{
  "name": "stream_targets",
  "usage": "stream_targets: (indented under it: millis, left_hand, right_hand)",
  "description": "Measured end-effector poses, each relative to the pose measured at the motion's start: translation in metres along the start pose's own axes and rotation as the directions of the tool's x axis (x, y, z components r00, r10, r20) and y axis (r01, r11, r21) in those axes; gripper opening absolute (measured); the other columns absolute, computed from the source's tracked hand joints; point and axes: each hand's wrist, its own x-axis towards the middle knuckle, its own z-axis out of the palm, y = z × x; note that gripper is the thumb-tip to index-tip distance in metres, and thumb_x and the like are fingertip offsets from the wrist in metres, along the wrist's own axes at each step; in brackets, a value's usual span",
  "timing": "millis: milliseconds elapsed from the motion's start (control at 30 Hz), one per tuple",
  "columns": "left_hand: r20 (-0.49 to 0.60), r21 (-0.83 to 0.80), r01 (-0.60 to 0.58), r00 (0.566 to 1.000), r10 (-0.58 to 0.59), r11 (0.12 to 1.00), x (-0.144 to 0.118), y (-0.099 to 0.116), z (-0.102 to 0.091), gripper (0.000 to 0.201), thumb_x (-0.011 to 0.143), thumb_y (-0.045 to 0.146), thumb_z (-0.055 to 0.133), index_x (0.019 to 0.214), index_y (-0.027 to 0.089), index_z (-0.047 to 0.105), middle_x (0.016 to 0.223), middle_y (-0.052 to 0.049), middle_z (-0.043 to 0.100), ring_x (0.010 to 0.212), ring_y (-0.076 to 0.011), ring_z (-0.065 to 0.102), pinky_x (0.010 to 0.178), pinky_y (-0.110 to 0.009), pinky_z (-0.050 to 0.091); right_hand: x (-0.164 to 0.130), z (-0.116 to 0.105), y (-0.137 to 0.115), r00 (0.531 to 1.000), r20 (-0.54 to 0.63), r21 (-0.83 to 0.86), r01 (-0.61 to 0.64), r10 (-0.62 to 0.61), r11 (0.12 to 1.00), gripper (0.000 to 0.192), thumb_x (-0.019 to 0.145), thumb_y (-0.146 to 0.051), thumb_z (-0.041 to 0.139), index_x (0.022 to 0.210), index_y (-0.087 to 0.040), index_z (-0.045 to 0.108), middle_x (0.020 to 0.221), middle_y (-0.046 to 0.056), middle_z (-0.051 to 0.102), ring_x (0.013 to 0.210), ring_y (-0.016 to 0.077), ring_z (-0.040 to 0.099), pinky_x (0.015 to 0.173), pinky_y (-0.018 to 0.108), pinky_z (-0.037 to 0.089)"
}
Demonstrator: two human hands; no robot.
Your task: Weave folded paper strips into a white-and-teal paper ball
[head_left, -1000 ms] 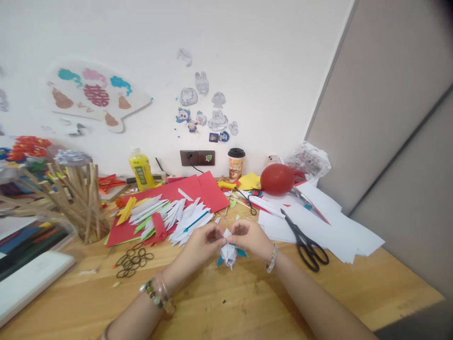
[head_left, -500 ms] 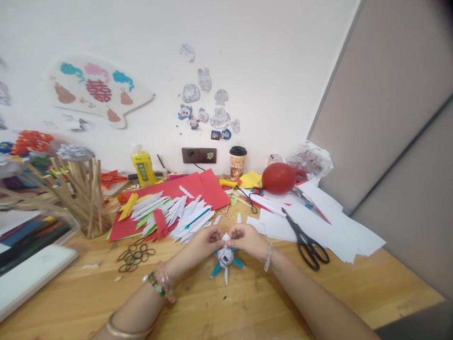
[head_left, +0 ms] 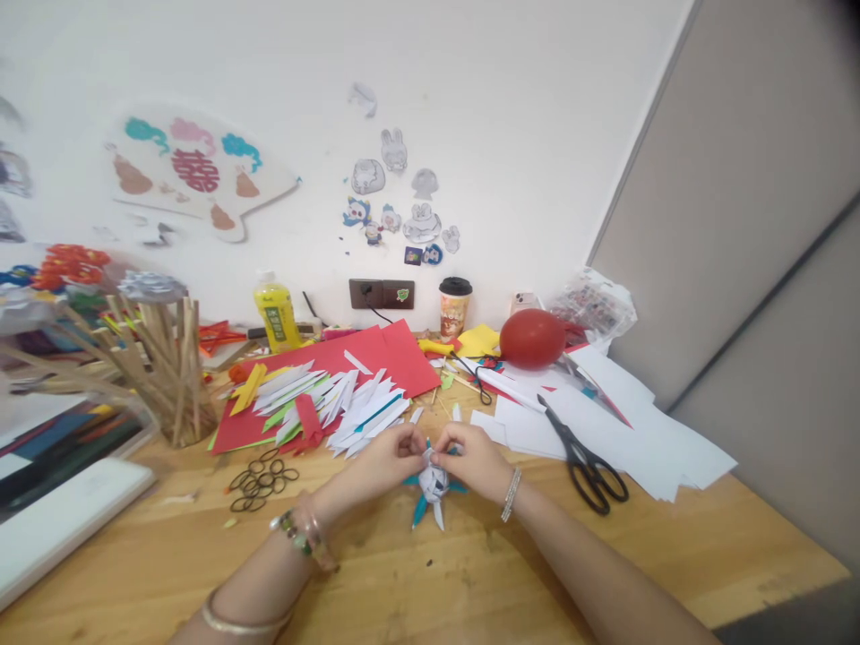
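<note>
A small folded paper flower (head_left: 434,485) with a white centre and pointed blue and white petals sits between my hands, low over the wooden table (head_left: 376,582). My left hand (head_left: 398,455) pinches its far white part from the left. From the right, my right hand (head_left: 468,457) pinches the same part, thumb and forefinger closed. The two sets of fingertips nearly meet and hide the piece of paper between them. The petals nearest me point down toward the table's front. Whether the flower rests on the wood I cannot tell.
Folded paper strips (head_left: 366,412) lie on red sheets (head_left: 409,354) behind my left hand. Black rubber bands (head_left: 259,484) are at the left, near a container of wooden sticks (head_left: 181,385). Black scissors (head_left: 583,461), white paper (head_left: 638,430) and a red balloon (head_left: 533,339) are at the right.
The paper flower has turned a little in my fingers, so its petals point differently. Both hands keep their pinch. The view has shifted slightly.
</note>
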Motion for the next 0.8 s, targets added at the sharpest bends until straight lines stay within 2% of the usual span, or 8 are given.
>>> stream_targets:
  millis: [67,100,200,267,367,500,700,800]
  left_hand:
    - [0.095,-0.201,0.085,0.993,-0.067,0.976,-0.002,-0.001,-0.001,0.016,0.071,0.027,0.05,0.082,0.016,0.052,0.071,0.002,0.055,0.059,-0.0105,0.053,0.048,-0.019,0.04]
    - [0.096,-0.257,0.101,0.992,-0.078,0.961,-0.002,-0.002,-0.001,0.019,0.074,0.032,0.049,0.083,0.016,0.052,0.07,0.002,0.054,0.057,-0.0097,0.052,0.047,-0.019,0.04]
    - [0.106,-0.255,0.102,0.991,-0.077,0.962,-0.001,-0.004,0.002,0.031,0.074,0.045,0.052,0.069,0.014,0.051,0.053,0.005,0.046,0.043,-0.0054,0.042,0.04,-0.016,0.033]
    - [0.057,-0.26,0.09,0.995,-0.077,0.962,0.0,-0.003,0.004,0.032,0.072,0.046,0.055,0.071,0.014,0.05,0.053,0.005,0.047,0.041,-0.0048,0.043,0.038,-0.015,0.031]
    - [0.075,-0.301,0.136,0.99,-0.119,0.944,0.0,0.003,0.006,0.033,0.071,0.047,0.055,0.071,0.015,0.049,0.049,0.006,0.047,0.034,-0.0041,0.04,0.033,-0.015,0.028]
    - [0.005,-0.279,0.129,0.991,-0.133,0.952,-0.001,0.006,0.006,0.032,0.067,0.045,0.059,0.064,0.015,0.049,0.044,0.008,0.045,0.03,-0.0026,0.036,0.03,-0.013,0.025]
    - [-0.105,-0.187,0.083,0.989,-0.103,0.979,0.002,-0.001,0.008,0.032,0.072,0.043,0.052,0.058,0.015,0.047,0.04,0.006,0.046,0.029,-0.0049,0.042,0.03,-0.014,0.029]
    - [-0.164,-0.068,0.088,0.982,-0.098,0.994,0.002,0.001,0.008,0.03,0.074,0.041,0.049,0.058,0.016,0.046,0.036,0.007,0.044,0.027,-0.0062,0.042,0.029,-0.014,0.027]
  right_hand:
    - [0.0,0.001,0.0,0.999,-0.021,-0.042,0.049,-0.05,0.998,0.009,0.065,-0.011,0.06,0.06,-0.016,0.055,0.063,-0.003,0.057,0.062,0.0112,0.053,0.059,0.022,0.039]
    - [0.001,0.001,0.001,0.997,-0.036,-0.046,0.067,-0.069,0.997,0.009,0.066,-0.011,0.059,0.06,-0.016,0.055,0.064,-0.003,0.057,0.063,0.0114,0.053,0.06,0.022,0.04]
    - [0.0,0.002,0.0,0.988,-0.086,-0.06,0.12,-0.125,0.991,0.008,0.068,-0.011,0.058,0.062,-0.016,0.055,0.066,-0.002,0.057,0.066,0.0122,0.054,0.063,0.023,0.041]
    - [0.0,0.001,-0.002,0.984,-0.084,-0.063,0.152,-0.157,0.986,0.007,0.068,-0.009,0.057,0.071,-0.017,0.057,0.071,-0.001,0.058,0.069,0.0127,0.055,0.065,0.024,0.042]
    - [-0.001,-0.002,-0.006,0.972,-0.05,-0.095,0.226,-0.231,0.97,0.009,0.07,-0.011,0.06,0.076,-0.018,0.059,0.074,0.0,0.061,0.072,0.0136,0.056,0.067,0.025,0.043]
    - [-0.002,-0.001,-0.007,0.898,-0.053,-0.225,0.416,-0.437,0.881,0.012,0.075,-0.015,0.058,0.063,-0.018,0.056,0.066,0.0,0.059,0.067,0.0143,0.052,0.064,0.027,0.041]
    - [-0.004,-0.001,-0.005,0.75,0.088,-0.368,0.636,-0.655,0.678,0.02,0.086,-0.018,0.043,0.071,-0.02,0.056,0.07,0.003,0.059,0.072,0.0156,0.05,0.066,0.03,0.041]
    - [-0.005,-0.003,-0.007,0.762,0.098,-0.387,0.622,-0.64,0.681,0.014,0.086,-0.018,0.044,0.08,-0.019,0.057,0.076,0.005,0.06,0.076,0.0163,0.051,0.069,0.031,0.043]
